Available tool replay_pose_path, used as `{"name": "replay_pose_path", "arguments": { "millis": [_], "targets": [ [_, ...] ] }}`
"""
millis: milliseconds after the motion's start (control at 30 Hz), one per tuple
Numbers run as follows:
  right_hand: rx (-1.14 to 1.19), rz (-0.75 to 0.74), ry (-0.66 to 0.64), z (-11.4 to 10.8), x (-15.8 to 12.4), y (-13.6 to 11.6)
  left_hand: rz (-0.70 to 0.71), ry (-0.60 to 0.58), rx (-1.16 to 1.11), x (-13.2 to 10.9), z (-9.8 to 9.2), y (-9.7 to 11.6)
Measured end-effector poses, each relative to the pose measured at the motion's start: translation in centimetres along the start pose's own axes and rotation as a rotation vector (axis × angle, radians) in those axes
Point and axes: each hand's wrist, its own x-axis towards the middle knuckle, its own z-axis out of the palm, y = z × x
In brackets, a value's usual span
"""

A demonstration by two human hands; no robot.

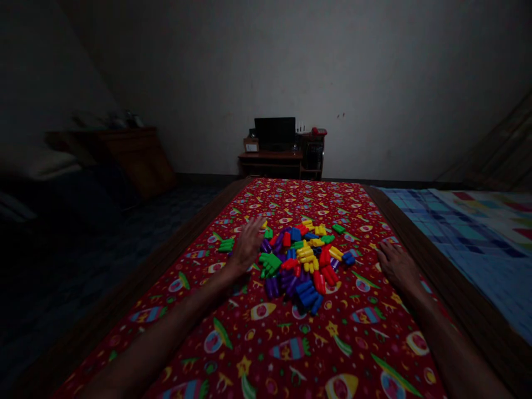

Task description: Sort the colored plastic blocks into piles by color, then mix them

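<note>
A loose heap of plastic toy blocks (306,255) in red, blue, green, yellow and purple lies on a red patterned cloth (291,332). Each piece looks like a few short tubes joined side by side. My left hand (248,246) is at the heap's left side with fingers stretched and nothing in them; whether it touches a block I cannot tell. Close by are a green block (226,245) to its left and green blocks (270,264) to its right. My right hand (398,265) rests near the cloth's right edge, fingers apart, away from the heap. Nearest it is a blue block (348,258).
The cloth covers a long wooden table (199,213). A bed with a blue checked sheet (461,244) adjoins on the right. Against the far wall stands a desk (270,156) with a monitor (275,133) and a red telephone (319,131). A wooden cabinet (137,160) is at left.
</note>
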Motion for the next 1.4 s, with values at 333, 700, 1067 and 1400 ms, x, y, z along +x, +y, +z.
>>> {"name": "replay_pose_path", "arguments": {
  "millis": [333,700,1067,1400],
  "targets": [
    [0.001,0.068,-0.022,-0.5,0.2,-0.7,-0.276,-0.081,-0.066,2.0,2.3,-5.8],
    [0.013,0.033,0.006,-0.7,0.1,-0.8,-0.027,-0.359,-0.449,8.4,6.0,2.8],
    [0.003,0.07,-0.015,-0.8,0.3,-1.2,0.783,-0.518,0.02,0.6,0.5,12.0],
    [0.048,0.082,-0.045,-1.1,0.3,-1.2,0.837,-0.461,0.177,1.9,4.0,12.8]
  ]
}}
